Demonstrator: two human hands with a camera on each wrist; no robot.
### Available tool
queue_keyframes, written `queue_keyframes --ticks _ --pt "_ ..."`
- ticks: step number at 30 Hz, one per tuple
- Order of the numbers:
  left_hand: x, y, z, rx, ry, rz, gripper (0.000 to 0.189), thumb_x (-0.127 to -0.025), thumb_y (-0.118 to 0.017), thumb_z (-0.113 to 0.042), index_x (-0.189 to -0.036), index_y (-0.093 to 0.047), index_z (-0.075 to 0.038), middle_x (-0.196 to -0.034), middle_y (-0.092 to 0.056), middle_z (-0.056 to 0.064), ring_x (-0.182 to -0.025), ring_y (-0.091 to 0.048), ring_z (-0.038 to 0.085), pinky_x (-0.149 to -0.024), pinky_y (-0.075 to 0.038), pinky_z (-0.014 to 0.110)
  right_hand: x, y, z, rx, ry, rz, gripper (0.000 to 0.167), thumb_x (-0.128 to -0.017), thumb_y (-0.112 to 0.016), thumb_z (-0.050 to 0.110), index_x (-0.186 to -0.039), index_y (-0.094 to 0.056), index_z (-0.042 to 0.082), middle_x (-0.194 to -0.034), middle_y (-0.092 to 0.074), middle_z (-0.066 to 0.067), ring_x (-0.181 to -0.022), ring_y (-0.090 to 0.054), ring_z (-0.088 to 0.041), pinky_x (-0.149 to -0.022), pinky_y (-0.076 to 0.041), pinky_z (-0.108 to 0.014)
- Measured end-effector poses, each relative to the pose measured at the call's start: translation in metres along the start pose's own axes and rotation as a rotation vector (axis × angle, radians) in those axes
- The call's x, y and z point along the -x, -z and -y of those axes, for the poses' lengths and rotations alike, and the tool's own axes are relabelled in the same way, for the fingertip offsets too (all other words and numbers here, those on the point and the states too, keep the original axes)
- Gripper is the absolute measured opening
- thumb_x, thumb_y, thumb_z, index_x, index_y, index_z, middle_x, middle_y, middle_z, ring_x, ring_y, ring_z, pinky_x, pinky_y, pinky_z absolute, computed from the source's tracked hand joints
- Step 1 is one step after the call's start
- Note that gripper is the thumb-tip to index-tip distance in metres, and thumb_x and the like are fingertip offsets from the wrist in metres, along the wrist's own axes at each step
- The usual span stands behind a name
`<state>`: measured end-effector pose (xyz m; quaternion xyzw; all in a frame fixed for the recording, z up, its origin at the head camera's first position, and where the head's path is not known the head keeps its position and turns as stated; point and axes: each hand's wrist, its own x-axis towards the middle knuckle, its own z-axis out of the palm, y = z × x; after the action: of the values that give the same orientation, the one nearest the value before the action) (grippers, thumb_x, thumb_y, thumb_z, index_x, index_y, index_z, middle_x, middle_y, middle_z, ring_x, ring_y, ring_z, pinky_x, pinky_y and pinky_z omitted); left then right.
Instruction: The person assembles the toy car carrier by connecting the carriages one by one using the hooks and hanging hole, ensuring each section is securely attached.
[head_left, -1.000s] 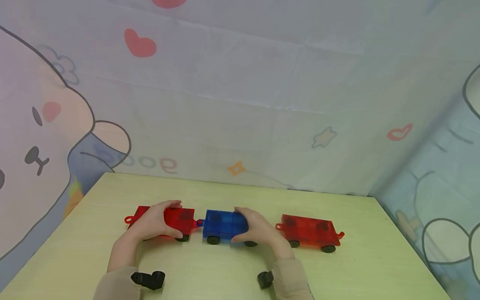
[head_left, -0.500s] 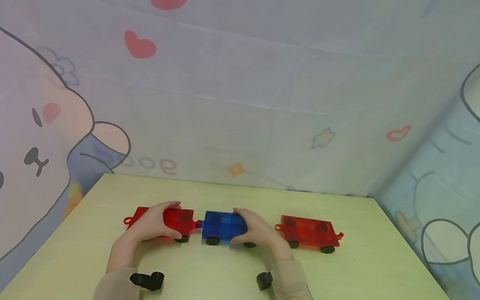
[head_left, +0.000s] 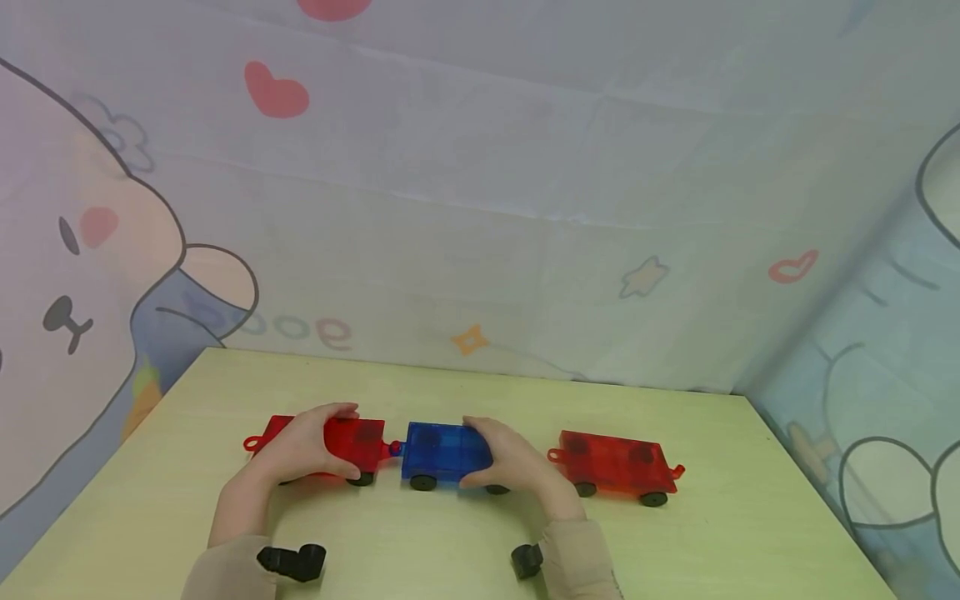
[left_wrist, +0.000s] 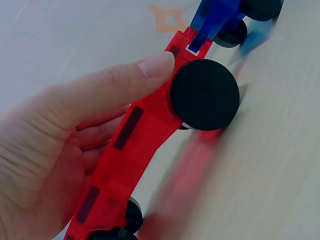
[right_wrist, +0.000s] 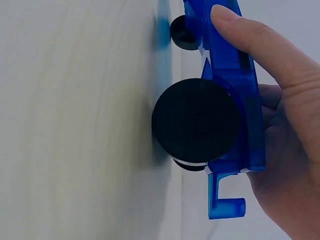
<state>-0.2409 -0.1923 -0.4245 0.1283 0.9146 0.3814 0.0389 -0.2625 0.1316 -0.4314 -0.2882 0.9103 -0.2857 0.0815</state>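
My left hand [head_left: 300,450] grips a red toy train car [head_left: 358,442] across its width, thumb along the near side. In the left wrist view the thumb presses the red side above a black wheel [left_wrist: 205,95]. To the right, a blue toy train car [head_left: 442,450] is held by my right hand [head_left: 510,458], thumb in front and fingers behind. The two cars meet end to end at a red-and-blue coupling [head_left: 394,449]. A blue hook [right_wrist: 227,207] sticks out from the blue car's other end in the right wrist view.
A second red toy train car [head_left: 617,462] stands apart on the right, its ring facing the blue car and its hook pointing right. The pale wooden table [head_left: 465,542] ends at a printed cloth backdrop [head_left: 480,167] behind and at both sides.
The whole head view has shifted slightly left. Both hands keep their grips, and the cars hold the same places relative to each other.
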Motion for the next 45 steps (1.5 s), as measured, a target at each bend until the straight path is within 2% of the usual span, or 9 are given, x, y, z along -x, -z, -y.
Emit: queue_keyframes --ticks 22,29,34,39,42,45 --pt "0.001 0.004 0.0 -0.073 0.006 0.03 0.097 -0.063 -0.091 -0.032 -0.141 -0.045 0.0 -0.138 -0.053 0.02 -0.123 -0.049 0.039 -0.097 -0.048 0.058 -0.001 0.001 0.006 0.02 -0.003 0.032 0.089 -0.077 -0.083 0.032 -0.148 -0.039 0.001 -0.15 -0.044 -0.017 -0.139 -0.04 -0.035 -0.114 -0.034 -0.054" --pt "0.001 0.004 -0.003 -0.07 0.004 0.043 0.099 -0.063 -0.091 -0.03 -0.143 -0.042 0.002 -0.141 -0.052 0.02 -0.125 -0.048 0.039 -0.098 -0.047 0.059 0.001 0.002 0.004 -0.024 -0.013 0.02 0.093 -0.076 -0.084 0.033 -0.149 -0.036 0.001 -0.152 -0.042 -0.016 -0.141 -0.038 -0.035 -0.114 -0.033 -0.054" --pt "0.002 0.006 -0.01 -0.076 0.007 0.047 0.101 -0.065 -0.09 -0.033 -0.145 -0.039 0.001 -0.142 -0.05 0.02 -0.129 -0.045 0.042 -0.101 -0.043 0.062 0.006 0.008 0.0 -0.06 -0.02 0.013 0.092 -0.077 -0.083 0.035 -0.149 -0.036 0.002 -0.152 -0.043 -0.014 -0.141 -0.037 -0.036 -0.114 -0.033 -0.055" --pt "0.001 0.006 -0.022 -0.093 -0.018 -0.037 0.085 -0.079 -0.081 -0.03 -0.146 -0.039 0.0 -0.141 -0.051 0.022 -0.131 -0.043 0.045 -0.103 -0.04 0.063 0.012 0.018 -0.005 -0.11 -0.036 -0.033 0.083 -0.081 -0.08 0.034 -0.147 -0.04 0.003 -0.147 -0.049 -0.012 -0.139 -0.042 -0.033 -0.113 -0.035 -0.054" --pt "-0.005 0.002 -0.03 -0.15 -0.045 -0.132 0.07 -0.085 -0.076 -0.025 -0.143 -0.045 -0.001 -0.136 -0.056 0.02 -0.127 -0.049 0.044 -0.105 -0.039 0.063 0.018 0.024 -0.006 -0.149 -0.085 -0.114 0.067 -0.085 -0.076 0.032 -0.142 -0.049 0.007 -0.137 -0.058 -0.008 -0.13 -0.049 -0.031 -0.108 -0.042 -0.052" --pt "-0.012 -0.006 -0.037 -0.235 -0.084 -0.246 0.06 -0.085 -0.075 -0.021 -0.136 -0.052 0.001 -0.127 -0.063 0.02 -0.119 -0.056 0.041 -0.107 -0.035 0.064 0.022 0.03 -0.004 -0.15 -0.126 -0.224 0.048 -0.089 -0.073 0.03 -0.131 -0.059 0.011 -0.123 -0.065 -0.003 -0.118 -0.056 -0.027 -0.101 -0.048 -0.047"
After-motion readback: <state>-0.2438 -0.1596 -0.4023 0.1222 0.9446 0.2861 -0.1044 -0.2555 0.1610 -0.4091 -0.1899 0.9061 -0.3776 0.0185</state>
